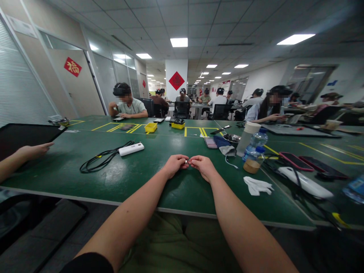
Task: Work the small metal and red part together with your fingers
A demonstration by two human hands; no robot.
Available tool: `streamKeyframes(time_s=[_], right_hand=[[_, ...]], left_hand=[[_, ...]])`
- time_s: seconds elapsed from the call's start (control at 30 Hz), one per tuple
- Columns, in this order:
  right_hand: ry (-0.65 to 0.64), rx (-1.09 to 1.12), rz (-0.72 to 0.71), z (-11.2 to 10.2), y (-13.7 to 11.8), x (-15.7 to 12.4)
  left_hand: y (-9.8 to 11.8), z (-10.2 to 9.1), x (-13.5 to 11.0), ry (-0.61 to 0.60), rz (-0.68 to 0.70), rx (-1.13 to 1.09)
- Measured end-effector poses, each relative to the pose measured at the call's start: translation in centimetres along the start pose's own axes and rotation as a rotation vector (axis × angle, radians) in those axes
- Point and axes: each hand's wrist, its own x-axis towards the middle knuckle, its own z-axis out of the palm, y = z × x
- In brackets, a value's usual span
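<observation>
My left hand [175, 165] and my right hand [203, 167] rest together on the green table [127, 178], fingertips meeting. Both are curled in a pinch around a tiny shiny metal piece [187, 162] held between them. It is too small to name. My forearms reach out from the near edge of the table.
A white power bank [131, 149] with a black cable [99, 159] lies to the left. Bottles [255, 149], a white cloth [257, 185], phones [295, 161] and a white device [305, 183] sit to the right. Another person's hand [32, 150] rests at far left; people sit across.
</observation>
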Motion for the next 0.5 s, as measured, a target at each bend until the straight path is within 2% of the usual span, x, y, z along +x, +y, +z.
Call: streamKeyframes(time_s=[0.5], right_hand=[[0.023, 0.045, 0.067, 0.08, -0.51, -0.26]], left_hand=[[0.14, -0.15, -0.07, 0.015, -0.031, -0.049]])
